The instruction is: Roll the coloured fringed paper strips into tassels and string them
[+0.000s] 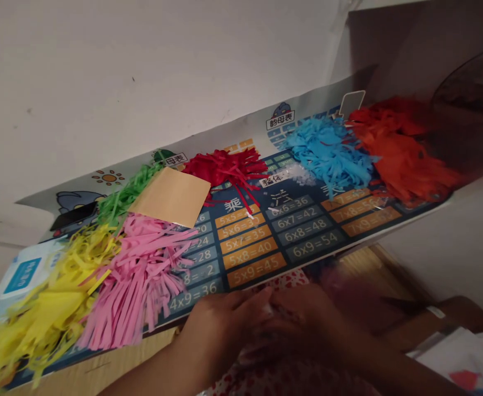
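My left hand (220,324) and my right hand (307,311) meet low in the middle, in front of the table's near edge. Their fingers are curled in together; whatever is between them is dark, blurred and too unclear to name. Closest to my left hand lies a bunch of pink paper fringe (138,280), beside a yellow fringe bunch (51,308). A tan rectangular card (173,197) rests partly over the pink and green fringe (128,190). Dark red fringe (225,168), light blue fringe (332,154) and orange-red fringe (406,154) lie farther right.
A printed mat (250,247) with multiplication sums covers the table. At its left are a white-and-blue packet (22,275) and a flat black object (72,215). A wall (163,71) rises behind. White sheets (464,357) lie at lower right, by a brown chair-like edge (451,316).
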{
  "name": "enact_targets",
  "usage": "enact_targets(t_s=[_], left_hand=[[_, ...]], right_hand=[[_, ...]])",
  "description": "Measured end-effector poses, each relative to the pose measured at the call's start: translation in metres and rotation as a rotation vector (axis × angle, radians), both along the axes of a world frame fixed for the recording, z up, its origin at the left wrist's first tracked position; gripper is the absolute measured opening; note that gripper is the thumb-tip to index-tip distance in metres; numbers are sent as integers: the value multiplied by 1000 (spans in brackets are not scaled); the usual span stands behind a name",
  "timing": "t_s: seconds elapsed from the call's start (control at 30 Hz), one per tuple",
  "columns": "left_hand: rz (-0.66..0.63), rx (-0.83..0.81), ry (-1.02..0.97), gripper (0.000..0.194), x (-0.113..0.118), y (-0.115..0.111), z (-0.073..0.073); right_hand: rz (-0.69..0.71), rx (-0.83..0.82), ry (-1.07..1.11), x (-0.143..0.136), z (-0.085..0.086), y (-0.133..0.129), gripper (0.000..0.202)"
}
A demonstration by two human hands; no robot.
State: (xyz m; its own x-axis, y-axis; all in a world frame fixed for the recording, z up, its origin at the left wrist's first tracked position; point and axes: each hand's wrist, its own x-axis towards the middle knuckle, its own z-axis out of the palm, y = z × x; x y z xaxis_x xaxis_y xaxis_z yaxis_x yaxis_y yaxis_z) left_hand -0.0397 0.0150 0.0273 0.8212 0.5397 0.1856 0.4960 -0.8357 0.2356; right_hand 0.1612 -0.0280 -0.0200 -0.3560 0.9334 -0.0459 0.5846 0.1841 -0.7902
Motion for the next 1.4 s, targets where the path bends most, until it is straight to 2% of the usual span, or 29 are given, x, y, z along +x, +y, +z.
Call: enact_targets(t_s=[0.17,0.43,0.57,0.7,0.93,1.07,1.13,1.23,1.33,1.4], left_hand=[[15,2,6,28,-1,2,0],[16,-37,63,29,-8,-1,-1],[25,-76,106,27,-8,-1,2],[-2,-55,49,25,-7,-1,4],[-91,44,-17,31,-5,-3,6],[-112,153,32,32,-6,-11,2],[-112,211,58,32,-13,-14,-2],[-75,199,14,33,-33,-13,-9],[10,70,-165,28,-51,-6,-20],[78,-4,-317,25,-56,-3,-29]], right_hand=[[9,59,-50,-2,-11,-2,33],[60,56,-183,-3,8,4,26],[54,112,-215,-5,9,3,25],[68,105,-217,-6,8,2,23],[60,-2,-52,-4,12,2,19],[51,-9,31,-3,13,0,22],[22,4,59,-3,8,-1,28],[-59,134,106,0,-9,-4,37],[-83,223,144,5,-31,-5,33],[-94,225,107,13,-38,-2,30]])
